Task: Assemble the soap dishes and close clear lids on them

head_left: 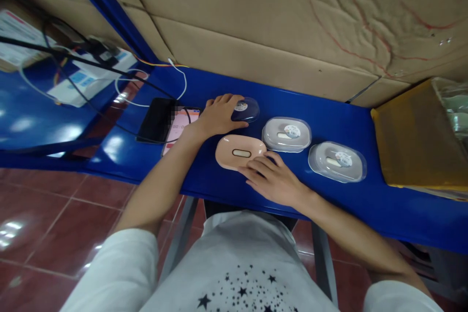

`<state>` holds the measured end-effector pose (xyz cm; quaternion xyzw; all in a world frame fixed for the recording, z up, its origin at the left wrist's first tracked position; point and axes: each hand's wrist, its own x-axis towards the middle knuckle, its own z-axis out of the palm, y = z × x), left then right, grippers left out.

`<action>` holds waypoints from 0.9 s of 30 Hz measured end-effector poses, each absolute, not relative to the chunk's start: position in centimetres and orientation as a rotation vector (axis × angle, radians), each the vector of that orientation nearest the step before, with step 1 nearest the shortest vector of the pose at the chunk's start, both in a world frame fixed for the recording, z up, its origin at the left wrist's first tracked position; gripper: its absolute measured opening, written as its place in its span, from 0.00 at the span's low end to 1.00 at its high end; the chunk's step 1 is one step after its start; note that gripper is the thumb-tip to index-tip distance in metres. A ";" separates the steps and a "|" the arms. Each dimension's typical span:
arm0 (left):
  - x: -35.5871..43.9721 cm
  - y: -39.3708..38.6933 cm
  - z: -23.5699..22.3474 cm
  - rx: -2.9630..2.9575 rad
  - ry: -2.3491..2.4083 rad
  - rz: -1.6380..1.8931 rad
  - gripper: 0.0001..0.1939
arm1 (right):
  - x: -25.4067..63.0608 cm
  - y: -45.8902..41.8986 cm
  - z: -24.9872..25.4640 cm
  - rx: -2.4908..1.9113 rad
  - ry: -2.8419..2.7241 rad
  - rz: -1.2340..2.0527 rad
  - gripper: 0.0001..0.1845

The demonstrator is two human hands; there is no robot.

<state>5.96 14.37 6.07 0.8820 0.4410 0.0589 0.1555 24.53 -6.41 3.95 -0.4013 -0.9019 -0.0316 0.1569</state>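
Note:
A peach oval dish [224,152] with a dark-rimmed pale slot in its middle lies on the blue table. My right hand [274,180] grips it by its right edge, fingers curled over the rim. Behind the dish, my left hand [221,116] has its thumb and fingers around the left side of a clear plastic cover [251,108] with a round white sticker. The palm hides part of that cover. To the right sit a pale oval dish [272,135] under a clear cover and a second covered dish [321,158], both with round stickers.
A phone [181,126] with a lit screen and a black object [155,119] lie left of my left arm, with cables across them. A taped cardboard box [420,136] stands at the right. Cardboard sheeting [256,51] lines the back edge.

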 end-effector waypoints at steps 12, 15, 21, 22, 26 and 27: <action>0.6 3.8 7.0 2.718 0.632 0.394 0.25 | 25.1 -6.1 4.2 -1.163 -2.442 -0.039 0.13; -0.2 2.1 5.7 2.742 0.670 0.410 0.24 | 25.1 -6.1 4.3 -1.152 -2.422 0.005 0.14; 0.2 2.0 5.1 2.767 0.700 0.531 0.11 | 25.4 -6.4 5.1 -1.119 -2.350 -0.041 0.14; 0.4 1.9 5.2 2.777 0.695 0.540 0.10 | 25.5 -6.5 5.2 -1.115 -2.342 -0.044 0.13; 0.7 1.5 5.7 2.804 0.684 0.580 0.09 | 25.9 -6.6 5.4 -1.117 -2.341 -0.042 0.13; 0.7 1.4 5.7 2.811 0.681 0.586 0.09 | 25.9 -6.6 5.5 -1.118 -2.347 -0.044 0.13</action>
